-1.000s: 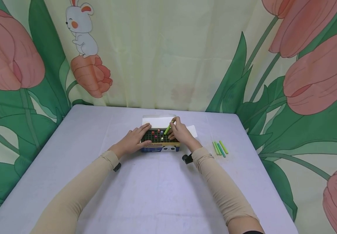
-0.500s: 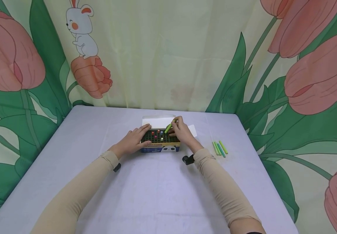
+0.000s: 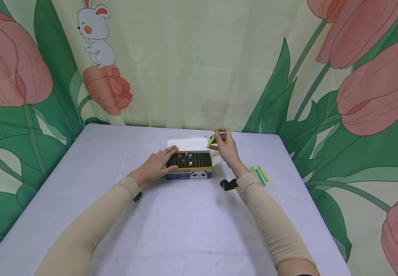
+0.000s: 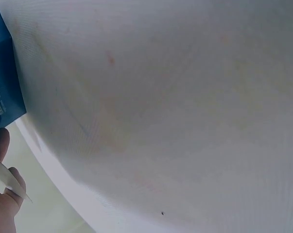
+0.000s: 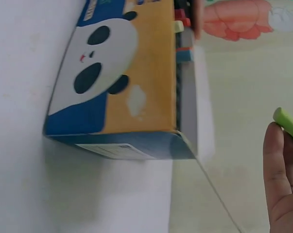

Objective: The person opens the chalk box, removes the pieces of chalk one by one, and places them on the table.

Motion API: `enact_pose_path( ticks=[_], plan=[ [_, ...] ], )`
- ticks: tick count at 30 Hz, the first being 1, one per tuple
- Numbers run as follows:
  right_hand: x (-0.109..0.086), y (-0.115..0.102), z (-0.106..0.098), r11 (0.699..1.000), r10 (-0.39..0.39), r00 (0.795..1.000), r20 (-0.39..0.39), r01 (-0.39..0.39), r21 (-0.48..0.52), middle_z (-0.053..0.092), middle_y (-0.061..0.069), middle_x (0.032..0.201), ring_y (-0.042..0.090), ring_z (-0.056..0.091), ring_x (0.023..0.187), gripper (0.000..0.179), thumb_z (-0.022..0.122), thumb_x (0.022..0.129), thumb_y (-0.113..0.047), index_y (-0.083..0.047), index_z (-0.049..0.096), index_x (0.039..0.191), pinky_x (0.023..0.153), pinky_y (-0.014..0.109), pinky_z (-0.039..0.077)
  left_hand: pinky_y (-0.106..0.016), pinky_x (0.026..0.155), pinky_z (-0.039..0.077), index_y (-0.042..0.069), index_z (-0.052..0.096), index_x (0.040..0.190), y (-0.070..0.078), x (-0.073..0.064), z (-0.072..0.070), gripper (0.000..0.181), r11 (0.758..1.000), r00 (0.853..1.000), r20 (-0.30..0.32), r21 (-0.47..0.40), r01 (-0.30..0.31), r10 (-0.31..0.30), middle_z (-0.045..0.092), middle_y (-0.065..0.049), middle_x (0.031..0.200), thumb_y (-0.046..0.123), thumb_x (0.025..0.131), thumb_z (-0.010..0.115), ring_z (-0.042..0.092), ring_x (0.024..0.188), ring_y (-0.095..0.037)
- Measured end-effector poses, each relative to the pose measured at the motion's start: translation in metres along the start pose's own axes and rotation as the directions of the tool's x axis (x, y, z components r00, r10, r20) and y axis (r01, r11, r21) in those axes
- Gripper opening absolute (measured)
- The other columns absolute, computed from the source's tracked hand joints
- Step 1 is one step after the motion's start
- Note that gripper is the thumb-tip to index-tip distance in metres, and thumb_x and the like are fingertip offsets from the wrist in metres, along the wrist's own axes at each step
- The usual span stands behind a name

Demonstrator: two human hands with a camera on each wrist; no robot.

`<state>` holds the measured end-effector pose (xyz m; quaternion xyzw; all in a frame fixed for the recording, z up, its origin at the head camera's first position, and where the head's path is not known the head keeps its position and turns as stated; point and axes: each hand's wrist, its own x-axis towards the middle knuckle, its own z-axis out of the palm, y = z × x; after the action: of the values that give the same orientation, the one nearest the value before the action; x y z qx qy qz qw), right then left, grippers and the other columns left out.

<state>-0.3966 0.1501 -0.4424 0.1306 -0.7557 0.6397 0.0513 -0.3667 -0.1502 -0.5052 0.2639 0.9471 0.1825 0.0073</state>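
Observation:
A cardboard box with a panda on its front holds a black tray of holes, with several coloured sticks standing in them at the left and middle. My left hand rests on the box's left end, fingers extended and thumb near the front rim. In the left wrist view, a white flap passes between its fingers. My right hand pinches a slim yellow-green crayon, tilted, above and behind the box's right end. The right wrist view shows the crayon's blunt tip beyond the fingertips, apart from the box.
Several loose green and teal crayons lie on the white tablecloth right of the box, near my right forearm. The box's open white lid stands up behind it. A floral curtain hangs behind the table's far edge.
My right hand has lifted the yellow-green crayon from over the tray and moved back and to the right, uncovering the right-hand holes. My left hand has stayed at the box.

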Motion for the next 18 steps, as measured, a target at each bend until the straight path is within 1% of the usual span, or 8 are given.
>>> enact_pose_path(
  ticks=[3, 7, 12, 18],
  plan=[
    [0.0, -0.005, -0.009, 0.999, -0.029, 0.999, -0.035, 0.029, 0.016, 0.061, 0.019, 0.116, 0.024, 0.069, 0.102, 0.036, 0.046, 0.112, -0.024, 0.0, 0.043, 0.139, 0.083, 0.035, 0.061, -0.069, 0.11, 0.032, 0.017, 0.016, 0.168, 0.0, 0.0, 0.0, 0.084, 1.0, 1.0, 0.003, 0.003, 0.003, -0.003, 0.02, -0.008, 0.173, 0.064, 0.104, 0.045, 0.044, 0.142, -0.042],
    [-0.001, -0.009, -0.02, 0.999, -0.037, 0.997, -0.074, 0.04, 0.035, 0.061, 0.014, 0.114, 0.016, 0.068, 0.097, 0.039, 0.049, 0.111, -0.027, -0.002, 0.047, 0.141, 0.08, 0.032, 0.062, -0.071, 0.113, 0.029, 0.02, 0.014, 0.168, -0.001, 0.0, 0.0, 0.084, 1.0, 1.0, 0.009, 0.008, 0.01, -0.01, 0.018, -0.006, 0.174, 0.065, 0.104, 0.043, 0.042, 0.144, -0.042],
    [-0.004, -0.009, -0.031, 0.999, -0.024, 0.993, -0.118, 0.029, 0.043, 0.06, 0.01, 0.113, 0.015, 0.068, 0.096, 0.04, 0.05, 0.111, -0.027, -0.003, 0.05, 0.143, 0.079, 0.03, 0.061, -0.072, 0.112, 0.029, 0.018, 0.015, 0.168, -0.002, 0.0, 0.001, 0.084, 1.0, 1.0, 0.003, 0.006, -0.002, 0.002, 0.019, -0.008, 0.173, 0.065, 0.105, 0.043, 0.044, 0.142, -0.042],
    [-0.008, -0.005, -0.041, 0.998, -0.053, 0.984, -0.17, 0.057, 0.018, 0.06, 0.006, 0.11, 0.015, 0.067, 0.096, 0.04, 0.051, 0.11, -0.027, -0.004, 0.054, 0.142, 0.077, 0.028, 0.061, -0.07, 0.112, 0.03, 0.019, 0.014, 0.168, -0.004, 0.001, 0.003, 0.084, 1.0, 1.0, 0.007, 0.009, -0.002, 0.002, 0.018, -0.006, 0.174, 0.067, 0.104, 0.041, 0.043, 0.142, -0.041]
  ],
)
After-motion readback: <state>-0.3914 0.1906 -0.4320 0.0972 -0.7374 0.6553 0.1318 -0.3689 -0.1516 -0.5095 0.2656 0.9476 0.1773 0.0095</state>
